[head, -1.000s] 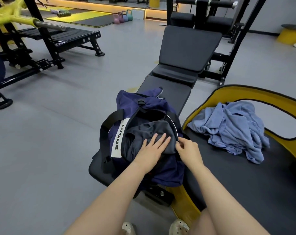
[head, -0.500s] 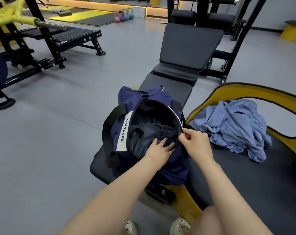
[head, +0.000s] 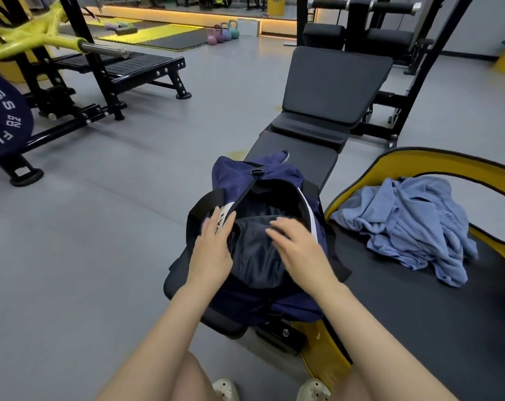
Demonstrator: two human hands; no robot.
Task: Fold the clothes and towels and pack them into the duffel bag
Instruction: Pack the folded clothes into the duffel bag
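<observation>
- Two hands work at the duffel bag (head: 239,180), which sits on the near end of the black bench (head: 309,157), its mouth gaping toward me.
- My left hand (head: 212,250) lies flat with straight fingers against the bag's left rim, over the white label; it grips nothing.
- Just right of it, a dark grey garment (head: 254,250) is bundled inside the opening. It looks soft and light, so I judge it will squash down under a flat palm.
- My right hand (head: 299,247) hovers over that garment, fingers spread and relaxed. It is blurred, so I cannot tell whether it touches the cloth.
- Further right, well apart from the bag, a blue towel (head: 404,221) lies crumpled on the black pad with the yellow rim (head: 419,166). It is limp and floppy; I would take it by two corners to shake it flat.
- How deep the bag is and what lies below the garment are hidden.
</observation>
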